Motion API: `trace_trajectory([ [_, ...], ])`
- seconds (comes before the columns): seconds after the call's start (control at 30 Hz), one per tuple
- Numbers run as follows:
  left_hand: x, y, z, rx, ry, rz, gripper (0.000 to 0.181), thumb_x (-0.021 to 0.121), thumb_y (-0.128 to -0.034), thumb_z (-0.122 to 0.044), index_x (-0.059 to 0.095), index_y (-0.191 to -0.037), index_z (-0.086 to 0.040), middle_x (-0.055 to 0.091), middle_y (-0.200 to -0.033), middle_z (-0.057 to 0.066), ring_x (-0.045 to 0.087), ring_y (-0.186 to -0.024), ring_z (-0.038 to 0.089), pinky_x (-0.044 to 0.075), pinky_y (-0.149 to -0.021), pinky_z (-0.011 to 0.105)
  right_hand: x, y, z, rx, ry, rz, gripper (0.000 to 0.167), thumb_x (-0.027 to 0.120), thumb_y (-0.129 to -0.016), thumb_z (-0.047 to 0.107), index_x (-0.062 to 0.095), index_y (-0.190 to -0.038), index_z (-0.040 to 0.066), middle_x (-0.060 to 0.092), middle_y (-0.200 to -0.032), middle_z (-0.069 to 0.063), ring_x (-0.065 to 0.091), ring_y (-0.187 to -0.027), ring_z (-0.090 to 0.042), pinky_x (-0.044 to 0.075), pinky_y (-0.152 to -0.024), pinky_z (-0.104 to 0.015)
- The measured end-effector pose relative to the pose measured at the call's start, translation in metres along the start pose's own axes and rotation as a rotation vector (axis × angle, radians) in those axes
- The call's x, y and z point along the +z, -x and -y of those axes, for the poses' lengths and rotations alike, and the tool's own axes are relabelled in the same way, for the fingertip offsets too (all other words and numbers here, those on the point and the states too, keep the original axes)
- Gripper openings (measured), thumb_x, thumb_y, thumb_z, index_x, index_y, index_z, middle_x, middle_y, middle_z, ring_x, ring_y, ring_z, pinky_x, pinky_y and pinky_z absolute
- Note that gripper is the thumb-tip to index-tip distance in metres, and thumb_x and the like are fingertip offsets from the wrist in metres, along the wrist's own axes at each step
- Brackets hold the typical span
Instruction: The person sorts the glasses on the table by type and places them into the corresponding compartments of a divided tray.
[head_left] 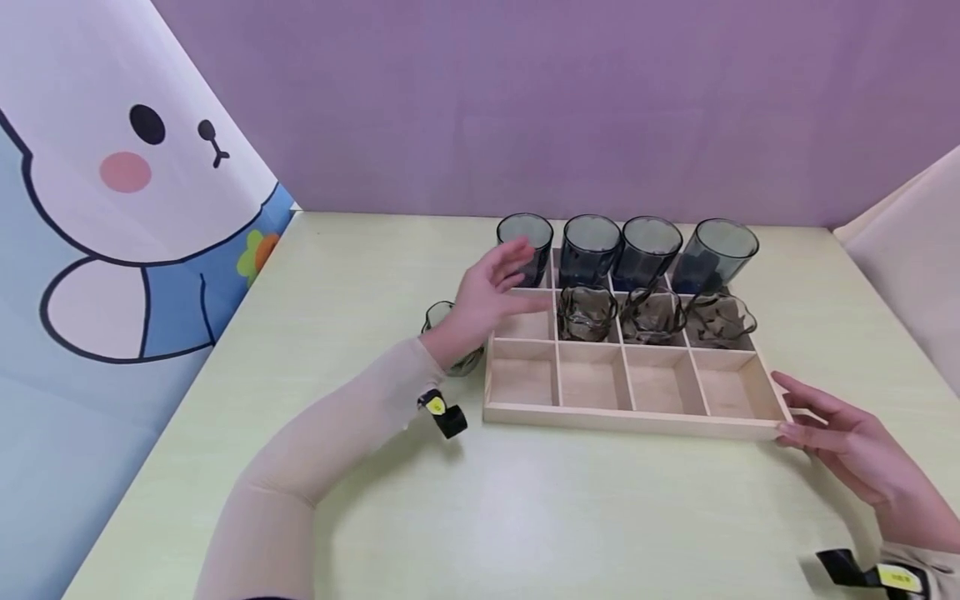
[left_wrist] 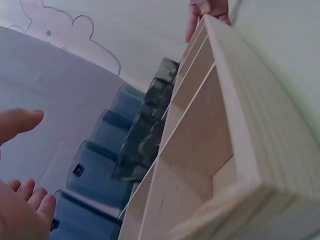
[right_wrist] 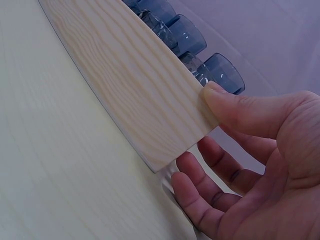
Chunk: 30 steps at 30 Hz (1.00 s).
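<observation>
A wooden divided tray [head_left: 585,421] lies on the table. Tall blue-grey glasses [head_left: 591,250] stand in its back row, several of them. Three smoky wavy-sided glasses [head_left: 587,314] occupy the middle row; its leftmost compartment holds none. My left hand [head_left: 487,296] hovers over that compartment, beside the leftmost tall glass, fingers spread and grasping nothing. Another smoky glass [head_left: 468,363] is on the table left of the tray, partly hidden behind my left wrist. At the front right corner, my right hand [head_left: 843,437] grips the tray between thumb [right_wrist: 245,110] and fingers.
The tray's front row of compartments [head_left: 592,377] holds no glasses. A pale table [head_left: 480,517] extends around the tray. Behind it hangs a purple backdrop [head_left: 525,108], with a cartoon-printed cloth [head_left: 172,208] at the left and a pale cloth [head_left: 915,242] at the right.
</observation>
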<state>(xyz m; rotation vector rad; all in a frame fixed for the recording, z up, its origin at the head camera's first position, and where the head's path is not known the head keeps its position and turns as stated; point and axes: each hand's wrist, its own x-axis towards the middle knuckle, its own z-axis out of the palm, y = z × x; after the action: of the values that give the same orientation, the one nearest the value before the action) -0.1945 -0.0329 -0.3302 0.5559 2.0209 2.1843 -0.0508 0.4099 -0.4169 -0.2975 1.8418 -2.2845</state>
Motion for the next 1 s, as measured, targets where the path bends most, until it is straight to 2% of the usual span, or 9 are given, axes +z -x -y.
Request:
trace_trajectory([
  [0.17,-0.024,0.006,-0.008,0.041,-0.048,0.016,0.086,0.078,-0.0793,0.011,0.033,-0.152,0.001,0.045,-0.149,0.018,0.042,-0.138,0.025,0.038,-0.111,0.032,0.0,0.0,0.0,0.003,0.003,-0.005,0.07,0.04,-0.092,-0.027,0.054,-0.145,0.017,0.052,-0.11,-0.003,0.063,-0.094,-0.012,0.055,-0.077,-0.023],
  [0.3,-0.043,0.008,-0.012,0.058,-0.117,0.021,0.084,0.077,-0.0794,0.011,0.034,-0.151,0.002,0.046,-0.148,0.018,0.043,-0.138,0.025,0.038,-0.11,0.033,0.001,0.0,0.001,0.006,0.001,-0.007,0.07,0.04,-0.092,-0.027,0.054,-0.145,0.016,0.051,-0.111,-0.003,0.063,-0.094,-0.012,0.055,-0.078,-0.023],
  [0.47,-0.067,0.009,-0.01,0.023,-0.154,0.041,0.085,0.076,-0.0792,0.014,0.034,-0.152,0.0,0.046,-0.149,0.016,0.042,-0.138,0.024,0.037,-0.111,0.03,0.001,0.0,0.001,0.008,-0.002,-0.008,0.07,0.04,-0.092,-0.028,0.054,-0.145,0.016,0.052,-0.111,-0.003,0.063,-0.095,-0.012,0.056,-0.079,-0.023],
  [0.53,-0.077,0.01,-0.009,-0.002,-0.162,0.067,0.084,0.075,-0.08,0.014,0.034,-0.152,0.0,0.045,-0.15,0.016,0.042,-0.139,0.024,0.036,-0.111,0.031,0.002,0.0,0.001,0.008,-0.004,-0.004,0.07,0.039,-0.092,-0.028,0.054,-0.145,0.016,0.052,-0.112,-0.003,0.063,-0.095,-0.012,0.056,-0.079,-0.023],
  [0.63,-0.092,0.01,-0.007,-0.044,-0.18,0.147,0.082,0.074,-0.081,0.013,0.035,-0.152,-0.001,0.045,-0.15,0.016,0.039,-0.14,0.024,0.035,-0.113,0.033,0.002,0.0,0.0,0.007,-0.011,0.0,0.07,0.039,-0.092,-0.028,0.053,-0.145,0.015,0.052,-0.112,-0.004,0.063,-0.096,-0.012,0.056,-0.079,-0.024],
  [0.8,-0.117,0.009,-0.001,-0.123,-0.223,0.349,0.082,0.074,-0.0806,0.013,0.035,-0.152,-0.001,0.041,-0.154,0.014,0.035,-0.143,0.025,0.032,-0.115,0.039,0.002,0.001,0.0,0.009,-0.007,-0.003,0.071,0.039,-0.092,-0.028,0.053,-0.146,0.015,0.051,-0.112,-0.004,0.063,-0.095,-0.012,0.056,-0.078,-0.023],
  [1.0,-0.138,0.009,0.012,-0.176,-0.198,0.552,0.084,0.072,-0.0776,0.016,0.031,-0.151,0.007,0.031,-0.155,0.026,0.032,-0.143,0.03,0.027,-0.117,0.045,0.002,0.0,0.0,0.002,-0.009,0.008,0.071,0.038,-0.092,-0.028,0.052,-0.146,0.014,0.053,-0.112,-0.004,0.063,-0.096,-0.012,0.056,-0.078,-0.023],
])
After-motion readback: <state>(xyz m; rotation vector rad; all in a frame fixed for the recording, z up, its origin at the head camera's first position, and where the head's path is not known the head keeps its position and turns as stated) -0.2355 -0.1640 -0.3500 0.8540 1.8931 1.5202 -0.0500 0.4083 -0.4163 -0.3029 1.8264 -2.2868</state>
